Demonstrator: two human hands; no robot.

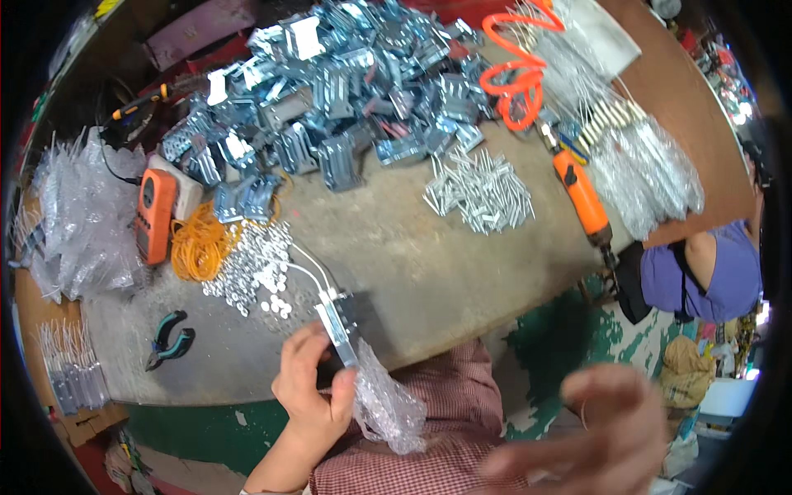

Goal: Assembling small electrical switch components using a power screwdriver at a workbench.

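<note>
My left hand [309,392] is closed on a small metal-cased part [334,322] at the table's near edge. Two white wires [307,262] run up from its top, and a dark fitting sits on its right side. Crumpled bubble wrap [388,400] hangs from its lower end, over my checked clothing. At the lower right my right hand [598,429] is raised off the table, slightly blurred, its fingers apart and holding nothing. Closest to the held part lies a heap of small silver nuts or washers [256,260].
Bent metal brackets [338,91] are heaped at the back. Screws [483,194] lie in front, beside an orange power screwdriver [582,194] with a coiled orange hose [516,70]. Pliers [171,340], rubber bands [198,243] and bubble-wrapped parts [91,214] are at left. Another person's purple clothing [726,272] shows at right.
</note>
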